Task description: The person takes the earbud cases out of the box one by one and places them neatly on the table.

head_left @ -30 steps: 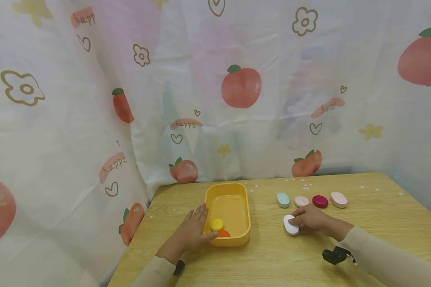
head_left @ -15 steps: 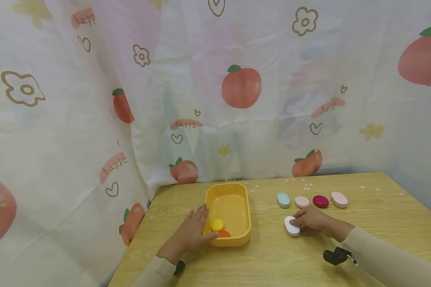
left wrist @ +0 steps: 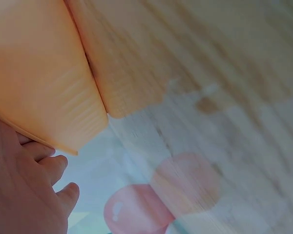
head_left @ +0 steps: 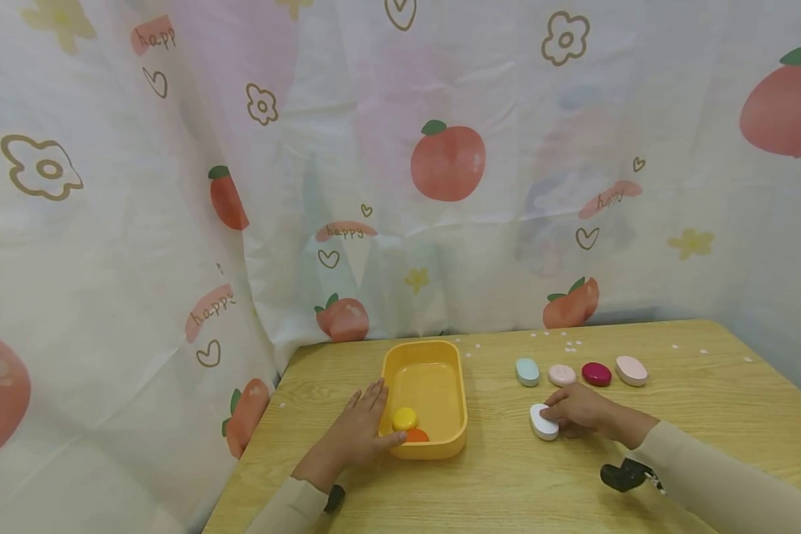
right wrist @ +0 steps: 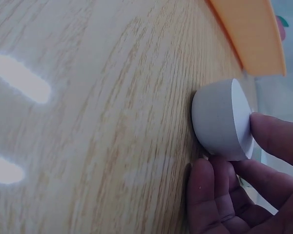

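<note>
My right hand (head_left: 577, 406) holds a smooth white oval soap bar (head_left: 543, 423) at the table's middle right. In the right wrist view the thumb presses the flat top of the soap (right wrist: 217, 117), with fingers against its side. The soap sits on the wood. At the left, my left hand (head_left: 354, 434) rests along the rim of a yellow tray (head_left: 463, 393), fingers extended and thumb over the near corner. A yellow round soap (head_left: 404, 418) and an orange one (head_left: 417, 436) lie inside, the orange partly hidden by the rim. The left wrist view shows the tray's outer wall (left wrist: 44, 83).
Behind the right hand, a row holds a pale blue soap (head_left: 527, 372), a pale pink one (head_left: 561, 375), a dark red one (head_left: 596, 374) and another pink one (head_left: 631, 371). Small white specks (head_left: 570, 345) dot the far table. A printed curtain (head_left: 480, 259) hangs behind.
The white soap has shifted very slightly to the right under my right hand. My left hand stays on the tray, and the other soaps keep their places.
</note>
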A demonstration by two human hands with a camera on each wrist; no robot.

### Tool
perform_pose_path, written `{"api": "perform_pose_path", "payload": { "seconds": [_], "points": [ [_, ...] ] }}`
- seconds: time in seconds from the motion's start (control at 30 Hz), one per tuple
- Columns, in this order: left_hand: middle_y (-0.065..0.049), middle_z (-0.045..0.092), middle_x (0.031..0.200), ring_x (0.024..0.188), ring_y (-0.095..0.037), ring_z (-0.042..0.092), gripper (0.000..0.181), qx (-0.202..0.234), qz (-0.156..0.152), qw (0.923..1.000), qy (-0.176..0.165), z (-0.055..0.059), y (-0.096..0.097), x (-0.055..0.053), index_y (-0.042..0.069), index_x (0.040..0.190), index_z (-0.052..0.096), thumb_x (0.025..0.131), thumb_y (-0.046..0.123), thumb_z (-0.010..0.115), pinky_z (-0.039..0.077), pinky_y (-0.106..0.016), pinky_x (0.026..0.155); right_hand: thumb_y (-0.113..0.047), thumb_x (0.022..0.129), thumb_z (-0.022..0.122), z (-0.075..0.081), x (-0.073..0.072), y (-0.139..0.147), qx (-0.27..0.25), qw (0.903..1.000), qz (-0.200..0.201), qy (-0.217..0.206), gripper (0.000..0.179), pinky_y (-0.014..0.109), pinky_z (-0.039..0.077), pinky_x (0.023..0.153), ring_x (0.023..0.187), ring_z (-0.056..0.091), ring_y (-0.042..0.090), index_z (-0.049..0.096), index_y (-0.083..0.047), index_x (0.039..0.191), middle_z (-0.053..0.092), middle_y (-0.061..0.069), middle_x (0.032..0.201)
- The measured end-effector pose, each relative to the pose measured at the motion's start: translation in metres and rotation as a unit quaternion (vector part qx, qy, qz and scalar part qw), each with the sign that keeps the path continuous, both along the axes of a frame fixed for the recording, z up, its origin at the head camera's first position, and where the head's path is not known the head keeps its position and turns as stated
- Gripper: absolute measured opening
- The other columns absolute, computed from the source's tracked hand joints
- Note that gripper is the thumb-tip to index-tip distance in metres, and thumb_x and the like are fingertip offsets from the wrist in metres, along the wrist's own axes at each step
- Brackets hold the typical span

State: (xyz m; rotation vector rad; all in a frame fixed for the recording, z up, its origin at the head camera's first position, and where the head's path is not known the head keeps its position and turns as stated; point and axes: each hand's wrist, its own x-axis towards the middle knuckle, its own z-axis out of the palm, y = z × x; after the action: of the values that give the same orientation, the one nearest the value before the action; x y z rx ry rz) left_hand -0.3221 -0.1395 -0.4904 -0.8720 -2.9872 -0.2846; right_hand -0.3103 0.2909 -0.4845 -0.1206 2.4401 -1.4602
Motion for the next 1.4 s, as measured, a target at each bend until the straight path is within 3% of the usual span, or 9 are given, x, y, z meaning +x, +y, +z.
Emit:
{"api": "perform_pose_path", "payload": {
  "seconds": [0.23,0.5,0.7,0.8,0.93,1.03,1.4],
  "points": [
    [-0.011,0.009,0.162,0.147,-0.024,0.008,0.1,0.005,0.003,1.0,-0.005,0.001,0.0,0.001,0.0,0.154,0.016,0.09,0.074,0.037,0.007,-0.048,0.116,-0.011,0.089,0.069,0.001,0.001,-0.002,0.008,0.9999,-0.013,-0.006,0.029,0.035,0.055,0.063,0.07,0.059,0.018,0.063,0.012,0.106,0.06,0.005,0.079],
    [-0.011,0.011,0.161,0.147,-0.022,0.009,0.1,-0.01,0.004,0.9999,0.003,0.002,0.0,0.001,0.001,0.154,0.018,0.09,0.075,0.034,0.007,-0.047,0.117,-0.015,0.09,0.068,0.01,-0.001,-0.001,0.044,0.999,0.012,-0.005,0.025,0.031,0.052,0.058,0.067,0.056,0.018,0.064,0.007,0.101,0.056,0.005,0.082],
    [-0.012,0.012,0.161,0.147,-0.023,0.011,0.099,-0.01,0.002,0.9999,0.006,0.001,0.001,0.0,0.0,0.154,0.02,0.09,0.075,0.035,0.008,-0.048,0.116,-0.016,0.09,0.067,0.016,-0.007,0.002,0.067,0.9975,-0.01,-0.02,0.019,0.029,0.051,0.055,0.064,0.054,0.017,0.068,0.001,0.099,0.055,0.007,0.081],
    [-0.011,0.012,0.161,0.147,-0.023,0.01,0.099,-0.009,0.004,1.0,0.002,0.002,0.001,0.0,0.001,0.154,0.019,0.09,0.074,0.036,0.007,-0.047,0.117,-0.018,0.092,0.066,0.023,-0.011,0.003,0.06,0.9976,-0.011,-0.032,0.024,0.032,0.054,0.059,0.068,0.056,0.02,0.065,0.003,0.105,0.056,0.009,0.083],
    [-0.011,0.011,0.161,0.147,-0.023,0.009,0.1,-0.01,0.005,0.9999,0.0,0.003,0.001,0.0,0.001,0.154,0.018,0.09,0.075,0.036,0.007,-0.047,0.117,-0.02,0.094,0.063,0.037,-0.013,0.001,0.035,0.9989,0.006,-0.031,0.038,0.038,0.056,0.068,0.086,0.058,0.027,0.058,0.009,0.118,0.059,0.014,0.101],
    [-0.012,0.01,0.161,0.147,-0.024,0.009,0.101,-0.011,0.001,0.9999,0.004,0.002,0.002,-0.001,0.0,0.154,0.018,0.09,0.075,0.036,0.008,-0.048,0.116,-0.02,0.095,0.063,0.047,-0.014,-0.006,0.026,0.9992,0.013,-0.025,0.041,0.038,0.056,0.068,0.089,0.058,0.028,0.056,0.01,0.122,0.059,0.016,0.11],
    [-0.015,0.016,0.16,0.147,-0.026,0.013,0.104,-0.012,0.0,0.9999,0.006,0.0,0.002,-0.002,-0.003,0.153,0.02,0.088,0.075,0.04,0.012,-0.049,0.116,-0.015,0.094,0.063,0.062,-0.018,-0.045,0.003,0.9989,0.047,-0.004,0.037,0.046,0.056,0.077,0.094,0.064,0.035,0.057,0.013,0.119,0.062,0.021,0.113]
  ]
}}
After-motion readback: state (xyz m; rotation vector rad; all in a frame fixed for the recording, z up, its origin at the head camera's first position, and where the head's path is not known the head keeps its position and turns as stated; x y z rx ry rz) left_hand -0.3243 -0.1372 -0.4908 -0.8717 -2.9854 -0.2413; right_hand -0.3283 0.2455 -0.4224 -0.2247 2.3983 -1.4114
